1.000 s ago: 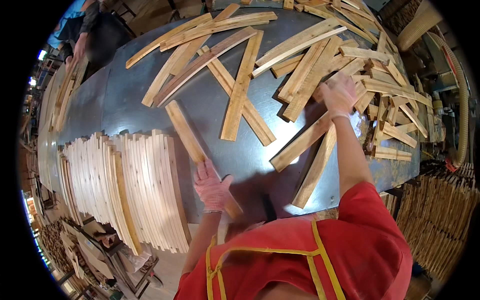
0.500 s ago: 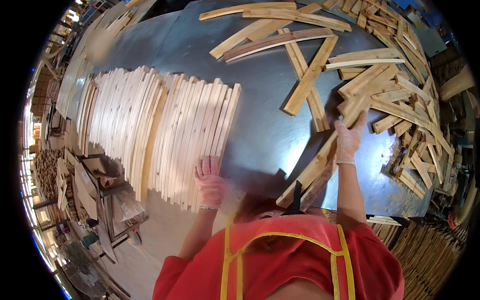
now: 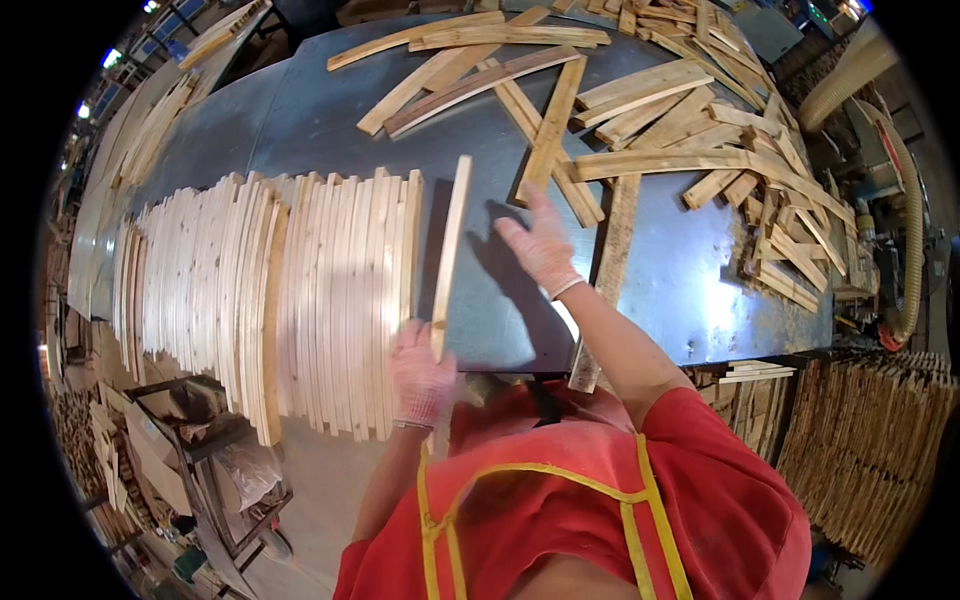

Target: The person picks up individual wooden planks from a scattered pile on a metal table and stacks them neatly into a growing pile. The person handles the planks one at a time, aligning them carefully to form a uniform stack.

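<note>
A pale wooden strip [image 3: 453,245] stands apart from the right end of a long row of strips [image 3: 340,290]. My gloved left hand [image 3: 421,375], slightly blurred, is closed around its near end, beside the row. My gloved right hand [image 3: 543,245] hangs over the metal table with fingers and thumb apart, holding nothing. Its fingertips come close to the near end of a crossed wooden slat [image 3: 553,125]. To the right of that hand, another long slat [image 3: 614,270] lies pointing toward me, partly hidden behind my right forearm.
Loose wooden slats [image 3: 690,120] are heaped at the right of the metal table [image 3: 320,110]. Several curved slats [image 3: 480,90] lie at its far side. A metal-framed cart [image 3: 210,450] stands at the lower left. Stacked strips [image 3: 860,450] and a ribbed hose [image 3: 908,270] are at the right.
My right hand has let go of a slat by the heap and moved left. A single strip now stands apart from the row, its near end in my left hand. The view has shifted.
</note>
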`<state>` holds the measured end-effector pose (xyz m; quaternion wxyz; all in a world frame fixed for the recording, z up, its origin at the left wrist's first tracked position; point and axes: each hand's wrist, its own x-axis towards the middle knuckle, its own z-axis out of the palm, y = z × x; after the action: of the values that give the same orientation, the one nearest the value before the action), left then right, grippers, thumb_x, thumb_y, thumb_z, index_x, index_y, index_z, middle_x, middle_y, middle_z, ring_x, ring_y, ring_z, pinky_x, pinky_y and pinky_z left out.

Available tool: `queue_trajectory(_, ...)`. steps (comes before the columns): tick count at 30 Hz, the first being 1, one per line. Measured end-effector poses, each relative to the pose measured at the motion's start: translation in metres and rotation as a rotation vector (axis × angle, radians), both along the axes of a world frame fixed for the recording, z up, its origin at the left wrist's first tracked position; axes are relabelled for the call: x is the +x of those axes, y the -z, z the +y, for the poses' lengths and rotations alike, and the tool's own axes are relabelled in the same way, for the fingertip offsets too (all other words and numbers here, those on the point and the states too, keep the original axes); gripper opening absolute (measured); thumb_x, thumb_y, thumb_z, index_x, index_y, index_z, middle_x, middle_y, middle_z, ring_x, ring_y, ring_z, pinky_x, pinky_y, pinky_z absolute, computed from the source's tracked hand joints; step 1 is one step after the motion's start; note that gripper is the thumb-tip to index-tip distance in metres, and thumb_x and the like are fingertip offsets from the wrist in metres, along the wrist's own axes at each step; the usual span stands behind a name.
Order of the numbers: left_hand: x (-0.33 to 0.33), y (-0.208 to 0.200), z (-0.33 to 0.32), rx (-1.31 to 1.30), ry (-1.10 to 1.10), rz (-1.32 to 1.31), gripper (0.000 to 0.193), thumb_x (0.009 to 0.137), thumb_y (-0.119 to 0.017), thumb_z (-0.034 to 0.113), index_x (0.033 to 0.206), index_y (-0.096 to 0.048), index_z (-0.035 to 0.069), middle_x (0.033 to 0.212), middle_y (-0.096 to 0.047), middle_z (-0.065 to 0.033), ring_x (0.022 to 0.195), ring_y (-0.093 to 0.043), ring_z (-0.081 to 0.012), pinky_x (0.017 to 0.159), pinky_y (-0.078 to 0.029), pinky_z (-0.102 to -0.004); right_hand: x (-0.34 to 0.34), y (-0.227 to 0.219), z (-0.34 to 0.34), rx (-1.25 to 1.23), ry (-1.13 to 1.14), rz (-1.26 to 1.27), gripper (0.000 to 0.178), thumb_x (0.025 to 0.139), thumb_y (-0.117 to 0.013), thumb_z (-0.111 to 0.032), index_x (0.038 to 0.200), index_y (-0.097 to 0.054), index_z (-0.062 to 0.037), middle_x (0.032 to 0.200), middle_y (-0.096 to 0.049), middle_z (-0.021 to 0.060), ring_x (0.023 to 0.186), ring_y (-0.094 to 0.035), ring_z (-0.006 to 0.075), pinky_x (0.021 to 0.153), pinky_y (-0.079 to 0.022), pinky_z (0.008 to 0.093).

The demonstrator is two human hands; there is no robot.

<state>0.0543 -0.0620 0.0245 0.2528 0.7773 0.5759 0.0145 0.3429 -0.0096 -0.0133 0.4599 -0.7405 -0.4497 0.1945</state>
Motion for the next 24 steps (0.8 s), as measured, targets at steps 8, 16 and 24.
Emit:
queue_trajectory(8,0.004,0.024,0.013,0.337,0.083,0.373,0.084,0.086,-0.077,0.033,0.159,-0.045,0.010,0.162,-0.042,-0.0149,0.150,-0.038,-0.0409,0.124,-0.030,-0.0562,0.175,-0.018,-0.030,-0.264,0.099,-0.815,0.070,0.081,-0.074,-0.016,0.149,-0.055,-0.0128,0.150,-0.057,0.0129,0.143,-0.048,0.0379,0.114,-0.044,0.0503)
queue_trajectory(16,0.141,-0.009,0.031,0.416,0.297,0.078,0.093,0.079,-0.084,0.039,0.157,-0.045,0.008,0.157,-0.046,-0.0142,0.146,-0.043,-0.0383,0.122,-0.034,-0.0558,0.171,-0.068,0.042,-0.638,-0.756,-0.978,0.046,0.086,-0.077,-0.027,0.131,-0.070,-0.0193,0.124,-0.069,0.0072,0.124,-0.062,0.0275,0.111,-0.045,0.0439)
queue_trajectory(24,0.138,0.033,0.023,-0.372,0.148,-0.341,0.067,0.086,-0.077,0.028,0.147,-0.057,0.006,0.119,-0.071,-0.0136,0.101,-0.071,-0.0338,0.091,-0.058,-0.0477,0.175,-0.030,-0.079,-0.061,0.069,-0.419,0.056,0.088,-0.074,-0.027,0.139,-0.062,-0.0059,0.133,-0.070,0.0188,0.123,-0.066,0.0385,0.109,-0.050,0.0456)
